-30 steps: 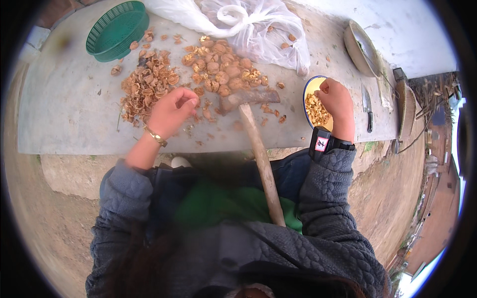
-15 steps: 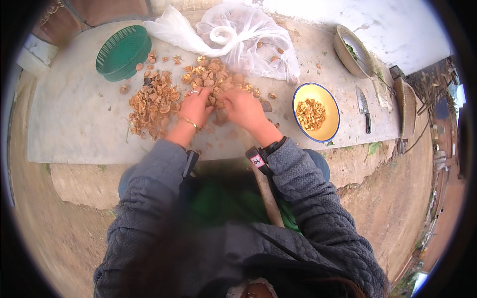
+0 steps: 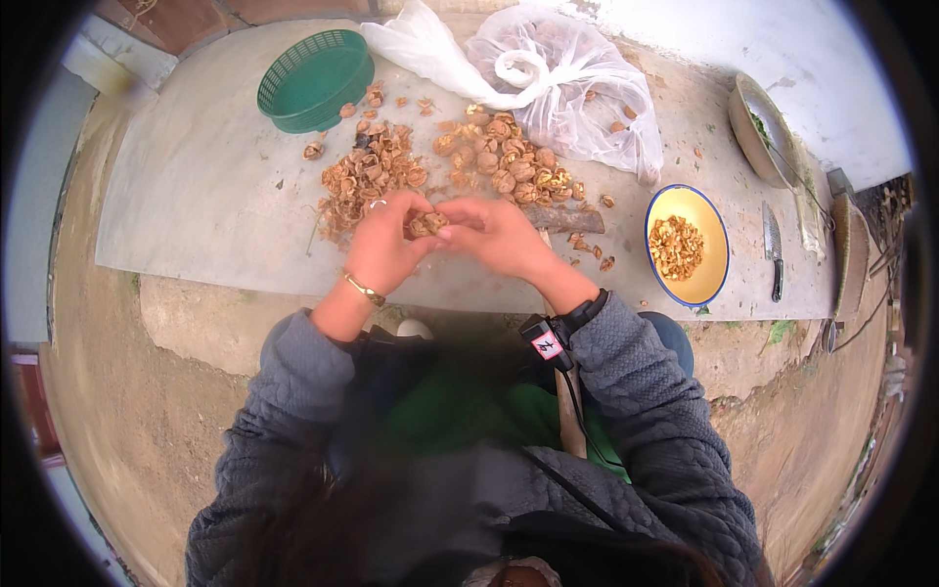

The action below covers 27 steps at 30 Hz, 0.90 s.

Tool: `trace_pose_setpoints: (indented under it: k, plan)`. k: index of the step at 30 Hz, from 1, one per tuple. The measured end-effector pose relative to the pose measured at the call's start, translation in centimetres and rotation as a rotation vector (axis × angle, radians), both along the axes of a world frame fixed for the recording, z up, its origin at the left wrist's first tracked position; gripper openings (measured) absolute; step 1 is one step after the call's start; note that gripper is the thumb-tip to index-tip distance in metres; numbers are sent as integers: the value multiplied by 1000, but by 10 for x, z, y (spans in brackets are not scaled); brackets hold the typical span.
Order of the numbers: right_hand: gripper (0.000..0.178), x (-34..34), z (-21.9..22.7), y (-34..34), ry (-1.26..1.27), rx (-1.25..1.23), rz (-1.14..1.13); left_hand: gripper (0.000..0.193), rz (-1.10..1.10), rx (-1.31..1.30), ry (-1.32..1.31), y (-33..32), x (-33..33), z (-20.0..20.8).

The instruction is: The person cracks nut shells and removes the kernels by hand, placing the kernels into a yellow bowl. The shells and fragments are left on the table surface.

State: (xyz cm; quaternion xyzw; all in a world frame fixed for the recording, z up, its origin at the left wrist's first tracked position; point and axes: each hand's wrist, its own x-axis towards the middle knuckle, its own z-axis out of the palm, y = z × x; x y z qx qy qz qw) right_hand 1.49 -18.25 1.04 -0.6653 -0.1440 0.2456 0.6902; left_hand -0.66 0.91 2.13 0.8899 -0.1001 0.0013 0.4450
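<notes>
The left hand (image 3: 383, 240) has its fingers curled round a nut (image 3: 427, 226), thumb in against it. The right hand (image 3: 501, 241) meets it from the other side, thumb and fingertips drawn narrow on the same nut — so it sits between the two hands, just above the slab (image 3: 210, 230). Whether its shell is cracked through is too small to tell.

It should be light, with a hard, rough shell that is unlikely to slip; the kernel inside is probably brittle. The best hold looks to be fingertips on opposite edges of the shell, pressing gently — a hard squeeze could crumble the kernel.

Just beyond the left hand lie shells (image 3: 370, 179); beyond the right, more nuts (image 3: 514, 166) and the hammer (image 3: 567, 218). Well to the right hand's right stands the bowl (image 3: 694, 291), with kernels (image 3: 675, 247) in it.
</notes>
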Motion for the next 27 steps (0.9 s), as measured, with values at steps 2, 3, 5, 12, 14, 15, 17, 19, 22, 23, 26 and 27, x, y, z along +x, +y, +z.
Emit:
trace_pose_setpoints:
  k: [2,3,5,12,14,15,17,19,22,23,26,27]
  plan:
    - [28,-1,-2,0,76,61,-10,36,-15,-202,167,4,2,-4]
    - [28,-1,-4,-2,89,82,-11,36,-23,-285,220,5,4,-6]
    - [26,0,-6,-8,155,65,-17,34,-70,-457,326,7,7,-9]
    - [31,1,-4,-9,320,286,15,35,-82,-954,599,12,4,1]
    - [31,0,-3,-6,309,300,7,36,-38,-1010,663,13,4,4]
    - [31,1,-3,-4,286,249,1,35,-45,-918,626,13,4,5]
    - [30,1,-3,0,221,183,-3,34,-48,-741,525,13,4,5]
    - [28,1,-4,2,194,155,-11,32,-47,-582,389,9,3,2]
    - [27,-1,-6,5,247,152,-61,29,-78,-266,19,6,3,-3]
    - [26,-2,-5,5,278,154,-77,28,-74,-137,-102,5,3,-4]
    - [23,-4,-4,8,195,105,-87,23,-14,-211,-50,1,-1,-9]
    - [22,-5,-4,10,180,55,-109,22,-14,-220,-2,1,-1,-10]
